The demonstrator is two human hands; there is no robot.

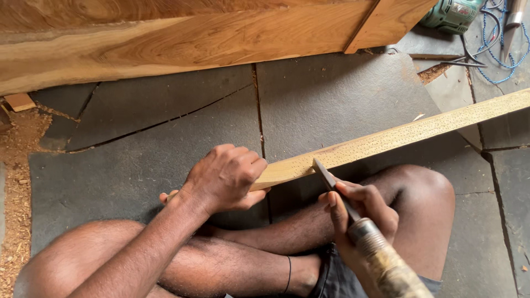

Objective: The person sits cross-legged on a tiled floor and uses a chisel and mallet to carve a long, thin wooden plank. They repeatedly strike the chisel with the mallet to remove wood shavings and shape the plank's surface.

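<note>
A long pale wooden strip point(397, 135), dotted with many small punched marks, runs from the right edge down to my lap. My left hand point(223, 179) is closed around its near end. My right hand point(361, 212) grips a chisel point(331, 179) with a wooden handle and metal collar. The chisel's steel blade tip rests on the strip's lower edge, just right of my left hand. My crossed bare legs lie under both hands.
A large wooden plank point(182, 41) lies across the top. Sawdust point(16, 182) covers the floor at the left. A green power tool point(452, 14) and blue cord point(499, 49) sit at the top right on the dark stone slab floor point(138, 160).
</note>
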